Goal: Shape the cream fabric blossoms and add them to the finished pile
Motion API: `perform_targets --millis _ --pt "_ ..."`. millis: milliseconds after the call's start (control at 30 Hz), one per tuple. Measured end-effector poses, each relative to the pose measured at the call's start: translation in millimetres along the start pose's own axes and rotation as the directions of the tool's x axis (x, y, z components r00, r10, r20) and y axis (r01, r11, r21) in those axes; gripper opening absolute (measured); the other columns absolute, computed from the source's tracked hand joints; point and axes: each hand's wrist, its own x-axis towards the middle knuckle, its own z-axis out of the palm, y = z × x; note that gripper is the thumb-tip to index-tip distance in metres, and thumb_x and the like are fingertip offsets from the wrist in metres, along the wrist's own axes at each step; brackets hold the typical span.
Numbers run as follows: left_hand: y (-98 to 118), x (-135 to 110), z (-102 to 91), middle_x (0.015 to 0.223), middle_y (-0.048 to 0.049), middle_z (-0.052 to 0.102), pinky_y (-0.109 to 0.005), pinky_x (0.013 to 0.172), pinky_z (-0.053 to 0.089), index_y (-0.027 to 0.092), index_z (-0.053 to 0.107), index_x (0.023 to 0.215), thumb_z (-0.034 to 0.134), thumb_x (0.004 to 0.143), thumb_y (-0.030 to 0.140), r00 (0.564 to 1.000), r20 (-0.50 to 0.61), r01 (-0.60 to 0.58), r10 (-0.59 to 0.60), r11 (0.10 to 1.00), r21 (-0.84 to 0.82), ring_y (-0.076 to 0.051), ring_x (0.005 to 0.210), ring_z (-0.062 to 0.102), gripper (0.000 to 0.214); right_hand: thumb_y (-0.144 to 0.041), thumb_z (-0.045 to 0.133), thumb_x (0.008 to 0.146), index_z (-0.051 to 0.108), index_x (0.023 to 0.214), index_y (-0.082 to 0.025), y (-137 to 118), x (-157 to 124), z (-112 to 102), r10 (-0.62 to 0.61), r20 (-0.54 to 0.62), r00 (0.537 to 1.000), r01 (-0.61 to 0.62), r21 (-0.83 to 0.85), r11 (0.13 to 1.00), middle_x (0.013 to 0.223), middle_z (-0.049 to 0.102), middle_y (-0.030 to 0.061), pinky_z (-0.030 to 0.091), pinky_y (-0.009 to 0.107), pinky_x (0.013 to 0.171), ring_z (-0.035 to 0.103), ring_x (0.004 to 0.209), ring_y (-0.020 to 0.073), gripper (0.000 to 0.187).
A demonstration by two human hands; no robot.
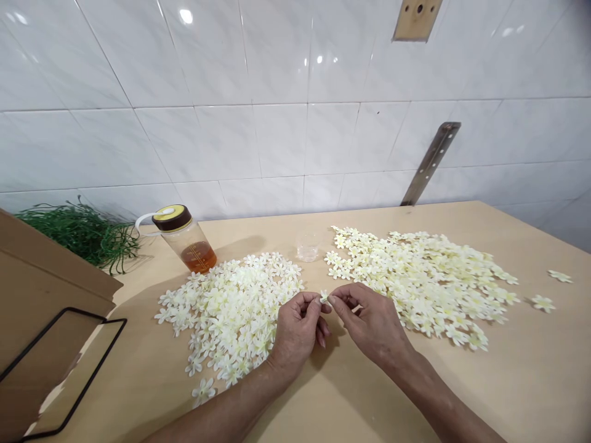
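Observation:
A small pale-yellow artificial flower (324, 296) is pinched between my two hands, above the table. My left hand (300, 323) grips its left side between thumb and forefinger, the other fingers curled. On the opposite side my right hand (367, 317) pinches the same flower with thumb and fingertips. A heap of whitish artificial flowers (235, 307) lies just left of my left hand. Beyond my right hand spreads a second, yellower heap of flowers (429, 277). Just behind the hands stands a small clear plastic cup (307, 248).
Behind the left heap stands a bottle (187, 240) of amber liquid with a looped lid. Green artificial foliage (83, 237), a cardboard box (46, 307) and a black wire frame (87, 375) are at left. Two loose flowers (543, 303) lie far right. A tiled wall (281, 141) backs the table.

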Motion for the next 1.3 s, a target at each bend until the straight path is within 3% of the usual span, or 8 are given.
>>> perform_targets --millis 100,267,533,700,833,967,1100,1300 --pt "2 -2 0.4 0.046 0.0026 0.054 -0.018 0.033 0.038 0.014 0.059 0.079 0.058 0.083 0.041 1.0 0.009 -0.007 0.007 0.999 0.035 -0.009 0.033 0.047 0.027 -0.033 0.052 0.088 0.069 0.077 -0.022 -2 0 0 0.009 0.023 1.0 -0.009 -0.032 0.999 0.076 0.07 0.003 0.049 0.026 0.06 0.064 0.07 0.0177 0.023" --pt "5 -4 -1.8 0.05 0.001 0.057 -0.019 0.035 0.04 0.015 0.06 0.079 0.058 0.083 0.043 0.998 0.064 0.011 -0.012 1.0 0.019 -0.01 0.037 0.05 0.029 -0.025 0.054 0.085 0.068 0.075 -0.021 -2 1 -3 0.019 0.025 0.999 -0.019 -0.01 1.0 0.076 0.069 0.0023 0.048 0.024 0.058 0.063 0.071 0.0167 0.018" --pt "4 -4 -2.6 0.047 0.0009 0.056 -0.02 0.035 0.038 0.015 0.06 0.075 0.056 0.084 0.051 0.997 0.08 -0.007 0.005 1.0 0.013 -0.01 0.035 0.048 0.038 -0.015 0.054 0.083 0.069 0.082 -0.021 3 0 -3 -0.144 0.059 0.988 0.148 -0.075 0.986 0.075 0.067 0.0017 0.047 0.024 0.06 0.059 0.067 0.0142 0.017" --pt "2 -2 -2.6 0.046 0.0011 0.055 -0.019 0.035 0.038 0.015 0.059 0.074 0.057 0.084 0.049 0.998 0.063 -0.01 0.01 1.0 0.004 -0.01 0.036 0.049 0.036 -0.019 0.052 0.088 0.067 0.084 -0.022 3 1 -7 -0.203 0.111 0.973 0.203 0.009 0.979 0.082 0.066 0.0035 0.05 0.024 0.06 0.06 0.072 0.0144 0.016" --pt "2 -3 -1.8 0.047 0.0015 0.055 -0.018 0.034 0.038 0.014 0.059 0.074 0.056 0.085 0.047 0.999 0.049 0.009 -0.009 1.0 0.002 -0.009 0.034 0.047 0.035 -0.034 0.057 0.087 0.065 0.101 -0.022 10 4 -10 0.024 0.109 0.994 -0.042 0.163 0.986 0.094 0.067 0.0065 0.056 0.024 0.057 0.064 0.082 0.0182 0.02" --pt "0 -3 -2.3 0.046 0.0026 0.054 -0.018 0.034 0.038 0.015 0.058 0.077 0.057 0.085 0.047 0.999 0.048 -0.005 0.005 1.0 0.003 -0.009 0.035 0.048 0.033 -0.046 0.056 0.086 0.065 0.106 -0.02 16 6 -9 0.198 0.31 0.93 -0.293 0.299 0.908 0.081 0.066 0.0044 0.058 0.026 0.057 0.065 0.076 0.0187 0.034" --pt "-4 -1 -3.7 0.046 0.0032 0.055 -0.017 0.034 0.038 0.015 0.057 0.08 0.058 0.085 0.047 0.998 0.054 -0.032 0.032 0.999 0.002 -0.009 0.035 0.048 0.032 -0.048 0.059 0.083 0.071 0.085 -0.019 10 7 -8 0.239 0.399 0.885 -0.37 0.291 0.882 0.068 0.063 0.0016 0.057 0.026 0.058 0.063 0.065 0.0159 0.032" --pt "-5 0 -2.6 0.045 0.0039 0.054 -0.017 0.032 0.037 0.015 0.056 0.08 0.058 0.085 0.046 0.998 0.047 -0.047 0.046 0.999 0.004 -0.008 0.033 0.046 0.031 -0.042 0.063 0.079 0.072 0.082 -0.019 4 6 -5 0.254 0.353 0.9 -0.366 0.299 0.881 0.066 0.064 0.0009 0.055 0.026 0.056 0.06 0.06 0.0147 0.025"
